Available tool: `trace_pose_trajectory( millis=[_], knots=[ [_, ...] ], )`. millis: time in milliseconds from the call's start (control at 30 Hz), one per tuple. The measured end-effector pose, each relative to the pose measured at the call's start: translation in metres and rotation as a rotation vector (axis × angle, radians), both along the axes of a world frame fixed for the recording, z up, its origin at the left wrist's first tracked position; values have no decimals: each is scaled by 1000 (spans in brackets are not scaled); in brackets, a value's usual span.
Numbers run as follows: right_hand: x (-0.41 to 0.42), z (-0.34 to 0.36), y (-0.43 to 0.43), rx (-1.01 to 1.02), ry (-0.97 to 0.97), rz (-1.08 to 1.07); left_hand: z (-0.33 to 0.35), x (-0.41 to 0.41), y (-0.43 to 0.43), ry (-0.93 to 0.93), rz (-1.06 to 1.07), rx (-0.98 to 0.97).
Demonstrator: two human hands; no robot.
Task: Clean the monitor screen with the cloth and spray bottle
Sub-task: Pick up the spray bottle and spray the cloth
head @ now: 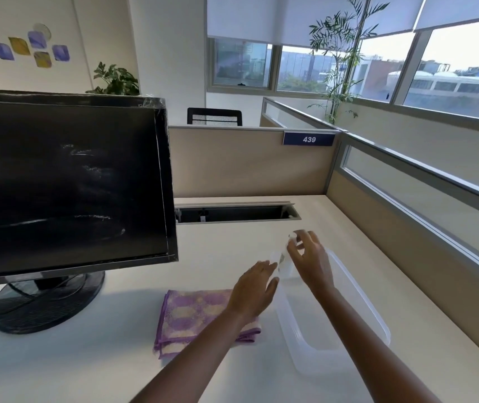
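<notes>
Inside the clear tub (305, 363), a spray bottle (284, 267)

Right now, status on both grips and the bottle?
Right grip holds spray bottle top; left grip touches its side. Cloth folded on desk. Monitor smudged, unobstructed.

Monitor (164, 175): black bezel, upright on a round black base (46, 303), standing at the left of the desk (87, 367). The screen (58, 184) is dark and carries whitish streaks and smears across its centre and lower right.

Cloth (191, 312): purple with a cream pattern, folded into a flat rectangle, lying on the desk just right of the base, near side.

Spray bottle (284, 264): translucent, blurred, roughly upright, right of the cloth's far edge. The right hand (309, 257) grips its head; the left hand (254, 292) lies with straight fingers against its side.
</notes>
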State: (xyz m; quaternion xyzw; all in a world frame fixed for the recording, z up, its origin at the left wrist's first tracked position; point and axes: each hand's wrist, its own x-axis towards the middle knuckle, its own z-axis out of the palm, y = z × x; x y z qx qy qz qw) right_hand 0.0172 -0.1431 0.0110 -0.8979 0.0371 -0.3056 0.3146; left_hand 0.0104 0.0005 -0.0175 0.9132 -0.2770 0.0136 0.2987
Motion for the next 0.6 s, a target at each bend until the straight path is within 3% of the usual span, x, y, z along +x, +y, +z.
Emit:
trace_pose_trajectory(
  millis=[200,367,467,600],
  knots=[
    [-16,55,24,146,-174,150,25,3,15,-54,49,-237],
    [-23,73,50,416,-183,303,41,1,44,-171,-18,-383],
    [-23,76,67,547,-146,427,44,-2,63,-209,-51,-386],
    [-22,76,89,528,-123,447,42,-3,81,-263,46,-324]
  ],
)
